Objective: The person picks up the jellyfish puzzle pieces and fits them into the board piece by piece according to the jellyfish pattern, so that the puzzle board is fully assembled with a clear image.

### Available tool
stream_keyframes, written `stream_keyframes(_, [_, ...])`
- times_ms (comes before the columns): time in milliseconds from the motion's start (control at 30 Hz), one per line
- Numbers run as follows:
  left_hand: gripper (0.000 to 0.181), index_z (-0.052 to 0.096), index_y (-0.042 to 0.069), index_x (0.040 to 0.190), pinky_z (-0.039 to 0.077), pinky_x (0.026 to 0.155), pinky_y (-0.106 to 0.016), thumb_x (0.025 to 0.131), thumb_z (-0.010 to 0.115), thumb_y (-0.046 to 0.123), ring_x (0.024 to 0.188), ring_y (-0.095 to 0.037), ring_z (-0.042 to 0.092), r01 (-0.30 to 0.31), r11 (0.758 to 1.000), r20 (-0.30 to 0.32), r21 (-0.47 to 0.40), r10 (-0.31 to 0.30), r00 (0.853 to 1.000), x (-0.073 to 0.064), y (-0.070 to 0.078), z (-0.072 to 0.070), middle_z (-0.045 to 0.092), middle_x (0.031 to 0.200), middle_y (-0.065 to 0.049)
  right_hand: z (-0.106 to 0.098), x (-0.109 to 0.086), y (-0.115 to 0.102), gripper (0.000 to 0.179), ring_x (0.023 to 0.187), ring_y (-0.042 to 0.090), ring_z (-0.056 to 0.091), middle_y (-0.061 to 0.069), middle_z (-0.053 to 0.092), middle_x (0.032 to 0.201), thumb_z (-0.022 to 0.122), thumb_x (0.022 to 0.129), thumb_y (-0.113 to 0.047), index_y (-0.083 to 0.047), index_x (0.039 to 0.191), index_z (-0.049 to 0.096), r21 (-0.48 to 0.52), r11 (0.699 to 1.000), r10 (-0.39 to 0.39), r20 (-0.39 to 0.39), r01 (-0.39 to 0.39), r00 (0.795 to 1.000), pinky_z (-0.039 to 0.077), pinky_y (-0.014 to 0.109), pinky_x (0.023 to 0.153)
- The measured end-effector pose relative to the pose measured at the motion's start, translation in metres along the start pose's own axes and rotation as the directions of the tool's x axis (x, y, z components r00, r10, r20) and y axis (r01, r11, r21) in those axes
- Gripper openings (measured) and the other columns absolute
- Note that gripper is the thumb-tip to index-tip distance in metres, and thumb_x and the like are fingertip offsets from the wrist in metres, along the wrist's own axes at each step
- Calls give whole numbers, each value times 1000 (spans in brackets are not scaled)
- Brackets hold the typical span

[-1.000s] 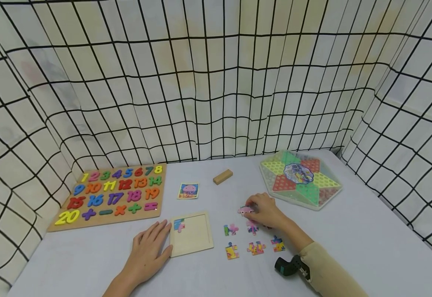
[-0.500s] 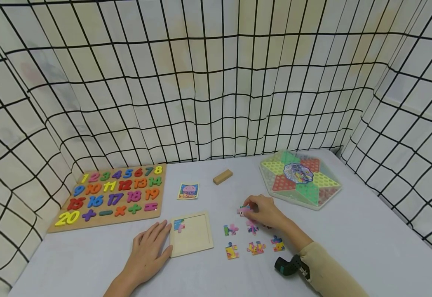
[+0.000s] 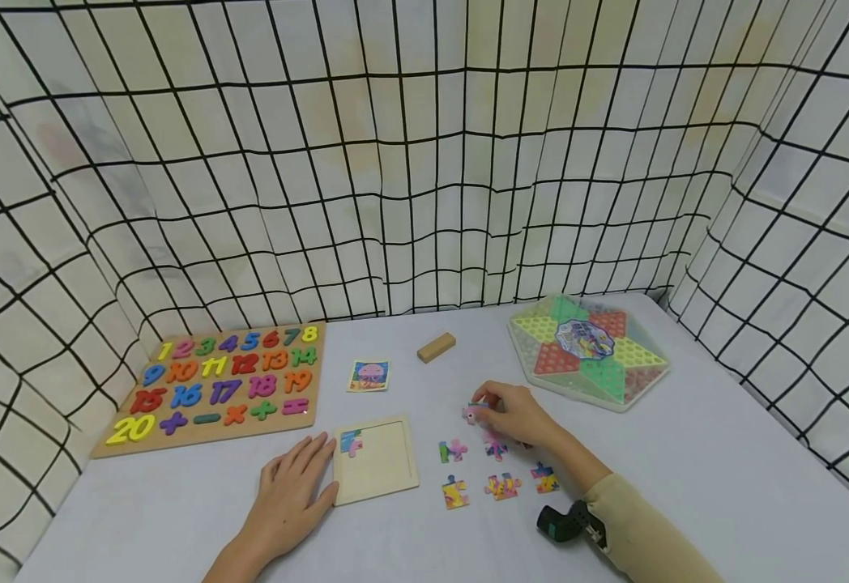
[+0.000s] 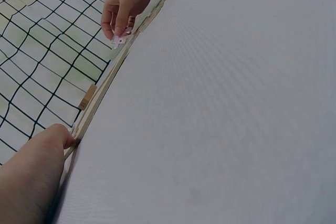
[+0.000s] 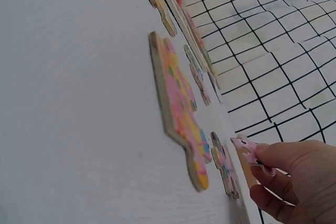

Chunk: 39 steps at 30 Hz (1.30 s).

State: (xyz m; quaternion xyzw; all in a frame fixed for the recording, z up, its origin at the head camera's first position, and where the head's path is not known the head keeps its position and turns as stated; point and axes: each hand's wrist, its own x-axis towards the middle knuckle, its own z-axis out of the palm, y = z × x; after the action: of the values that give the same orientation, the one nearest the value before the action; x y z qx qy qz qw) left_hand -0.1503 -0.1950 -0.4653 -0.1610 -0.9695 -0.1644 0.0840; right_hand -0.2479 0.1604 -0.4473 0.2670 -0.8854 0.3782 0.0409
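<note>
My right hand (image 3: 518, 414) pinches a pink jigsaw puzzle piece (image 5: 244, 147) with a printed eye between thumb and fingers, tilted up in the right wrist view. Below that hand lie several loose puzzle pieces, among them a pink-and-green one (image 3: 454, 451), a yellow one (image 3: 455, 491) and a wide pink-and-yellow one (image 3: 503, 487). Part of the row nearest the hand is hidden by it. My left hand (image 3: 292, 492) lies with extended fingers along the left edge of a square wooden puzzle tray (image 3: 388, 465). One blue-and-pink piece (image 3: 351, 442) sits in the tray's upper left corner.
A board of coloured numbers (image 3: 223, 389) lies at the left. Behind the tray are a small picture card (image 3: 369, 376) and a wooden block (image 3: 437, 347). A hexagonal Chinese checkers board (image 3: 590, 352) lies at back right. Black netting (image 3: 410, 194) surrounds the white table.
My right hand has shifted slightly left with the pink puzzle piece, which has turned a little in its fingers. The left hand stays against the tray.
</note>
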Motion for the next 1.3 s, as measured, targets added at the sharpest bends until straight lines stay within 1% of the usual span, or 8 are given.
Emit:
stream_keyframes(167, [59, 42, 6, 137, 17, 95, -55, 87, 58, 32, 131, -31, 26, -3, 1000, -4, 0, 3, 1000, 0, -1, 0, 37, 142, -12, 1, 5, -3, 12, 67, 9, 50, -8, 55, 77, 65, 86, -17, -16, 97, 62, 4, 1000, -7, 0, 7, 1000, 44, 24, 57])
stream_keyframes(400, [59, 42, 6, 137, 17, 95, -55, 87, 58, 32, 130, -31, 26, -1, 1000, 1, -8, 1, 1000, -2, 0, 0, 37, 142, -12, 5, 13, -10, 10, 67, 9, 50, -8, 57, 77, 64, 86, -19, -18, 96, 63, 13, 1000, 6, 18, -6, 1000, 43, 23, 57])
stream_keyframes(533, [59, 42, 6, 137, 16, 95, -55, 87, 58, 31, 130, -32, 26, 2, 1000, 6, -11, -2, 1000, -2, 1, -1, 37, 142, -12, 10, 19, -15, 11, 69, 9, 50, -8, 57, 78, 65, 86, -18, -18, 96, 63, 22, 1000, 5, 15, -5, 1000, 43, 24, 59])
stream_keyframes(667, [58, 42, 6, 137, 16, 95, -56, 87, 58, 31, 131, -32, 25, 1, 1000, 6, -6, -1, 1000, -1, 1, -1, 36, 142, -12, 16, 24, -20, 9, 71, 8, 50, -9, 57, 78, 65, 86, -16, -17, 95, 64, 22, 1000, -13, 4, 13, 1000, 42, 23, 60])
stream_keyframes(833, [58, 42, 6, 137, 16, 95, -56, 87, 58, 31, 131, -32, 25, -3, 1000, 3, -4, 3, 1000, -1, 0, 0, 36, 142, -12, 25, 30, -27, 9, 70, 9, 49, -8, 56, 77, 63, 87, -17, -14, 96, 64, 85, 996, -25, 25, 22, 999, 41, 23, 59])
stream_keyframes(967, [58, 42, 6, 137, 16, 95, -56, 87, 58, 31, 131, -32, 25, -1, 1000, 4, -8, 1, 1000, -1, -1, 0, 36, 142, -12, 33, 35, -33, 9, 71, 10, 49, -7, 56, 77, 63, 87, -17, -15, 96, 63, 135, 991, -14, 51, 7, 999, 41, 23, 60])
stream_keyframes(1133, [58, 42, 6, 137, 16, 95, -56, 87, 58, 31, 131, -32, 25, 2, 1000, 6, -7, -2, 1000, -1, -1, 1, 36, 143, -12, 44, 40, -42, 9, 70, 9, 49, -7, 56, 77, 63, 87, -19, -15, 95, 63, 160, 987, -42, 61, 32, 997, 43, 23, 62])
stream_keyframes(1300, [59, 42, 6, 137, 16, 95, -55, 87, 58, 31, 131, -31, 25, 1, 1000, 3, -7, -1, 1000, -2, -2, 1, 36, 143, -12, 54, 44, -54, 9, 65, 8, 47, -6, 54, 74, 62, 88, -17, -13, 95, 63, 166, 984, -84, 88, 68, 993, 42, 21, 57])
